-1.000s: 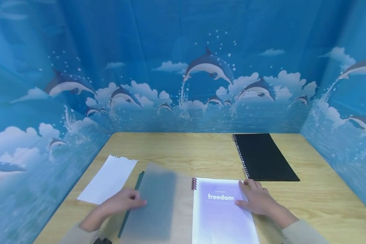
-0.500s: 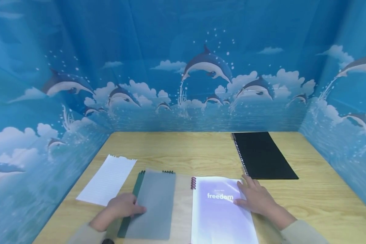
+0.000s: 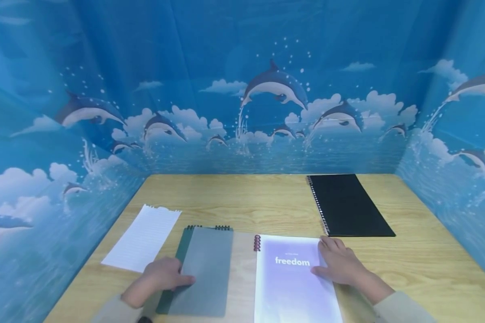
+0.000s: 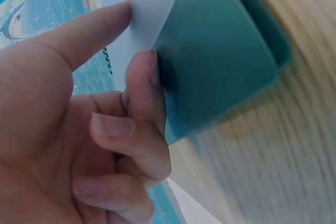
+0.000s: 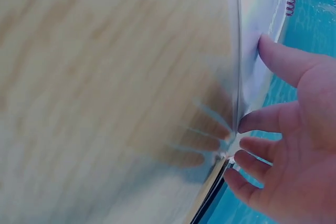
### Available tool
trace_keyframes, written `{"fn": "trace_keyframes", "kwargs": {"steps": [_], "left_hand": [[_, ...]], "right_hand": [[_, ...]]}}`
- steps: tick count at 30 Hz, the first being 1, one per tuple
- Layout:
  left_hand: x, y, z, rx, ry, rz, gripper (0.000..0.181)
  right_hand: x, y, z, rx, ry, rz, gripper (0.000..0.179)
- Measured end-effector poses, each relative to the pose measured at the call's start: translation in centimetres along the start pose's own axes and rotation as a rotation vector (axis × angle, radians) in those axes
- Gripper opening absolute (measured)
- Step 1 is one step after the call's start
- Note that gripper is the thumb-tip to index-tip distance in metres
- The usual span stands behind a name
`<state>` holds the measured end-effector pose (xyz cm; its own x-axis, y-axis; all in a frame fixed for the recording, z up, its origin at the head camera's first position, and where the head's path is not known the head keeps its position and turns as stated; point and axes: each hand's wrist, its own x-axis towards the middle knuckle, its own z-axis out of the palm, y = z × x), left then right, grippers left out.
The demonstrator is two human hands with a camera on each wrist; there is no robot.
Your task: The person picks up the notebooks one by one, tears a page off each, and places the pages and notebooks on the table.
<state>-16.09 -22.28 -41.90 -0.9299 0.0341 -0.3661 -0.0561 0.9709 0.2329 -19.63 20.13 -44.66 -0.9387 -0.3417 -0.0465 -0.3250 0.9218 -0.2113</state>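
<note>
Pinched cover may crease

Lower centre-left, my left hand (image 3: 161,274) pinches the grey cover (image 3: 208,273) of the green notebook (image 3: 183,246); a hard tug could crease it. Lower centre-right, my right hand (image 3: 340,264), fingers spread, touches the purple notebook (image 3: 291,287); pushing could skew it.

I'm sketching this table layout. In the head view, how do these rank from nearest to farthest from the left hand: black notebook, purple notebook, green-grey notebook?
1. Green-grey notebook: touched by the left hand.
2. Purple notebook: right of the green-grey one, at the front.
3. Black notebook: farther right, toward the back.
</note>
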Motion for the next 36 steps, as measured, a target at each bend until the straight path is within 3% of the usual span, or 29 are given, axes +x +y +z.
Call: {"fn": "trace_keyframes", "kwargs": {"steps": [5, 9, 12, 17, 21, 23, 26, 31, 33, 36], "left_hand": [[-0.2, 0.3, -0.2, 0.045, 0.011, -0.012, 0.047], [-0.6, 0.6, -0.3, 0.1, 0.032, -0.003, 0.049], [-1.0, 0.7, -0.3, 0.143, 0.037, 0.005, 0.05], [-1.1, 0.8, -0.3, 0.195, 0.033, -0.001, 0.053], [-0.9, 1.0, -0.2, 0.19, 0.038, 0.012, 0.051], [-0.8, 1.2, -0.2, 0.165, 0.037, 0.019, 0.048], [-0.6, 1.5, 0.0, 0.116, 0.094, 0.059, 0.043], [-0.9, 3.2, 0.1, 0.045, 0.26, 0.167, 0.034], [-0.9, 4.1, -0.1, 0.019, 0.28, 0.214, 0.032], [-0.9, 5.3, -0.4, -0.051, 0.247, 0.303, 0.029]], "right_hand": [[-0.1, -0.5, -0.2, -0.008, 0.082, -0.01, 0.065], [-0.2, -1.1, -0.6, 0.07, 0.101, 0.024, 0.061], [-0.1, -1.3, -1.2, 0.202, 0.07, 0.064, 0.069], [-0.1, -1.3, -2.8, 0.509, -0.014, 0.163, 0.081], [-0.2, -1.2, -3.9, 0.778, -0.063, 0.218, 0.074], [-0.3, -1.1, -4.2, 0.869, -0.09, 0.202, 0.056], [-0.4, -1.2, -4.6, 0.907, -0.104, 0.128, 0.03], [-0.3, -2.6, -5.6, 0.861, -0.059, 0.084, 0.037], [-0.3, -3.4, -6.1, 0.867, -0.047, 0.074, 0.039], [-0.1, -4.7, -6.7, 0.905, -0.059, 0.022, 0.042]]}}
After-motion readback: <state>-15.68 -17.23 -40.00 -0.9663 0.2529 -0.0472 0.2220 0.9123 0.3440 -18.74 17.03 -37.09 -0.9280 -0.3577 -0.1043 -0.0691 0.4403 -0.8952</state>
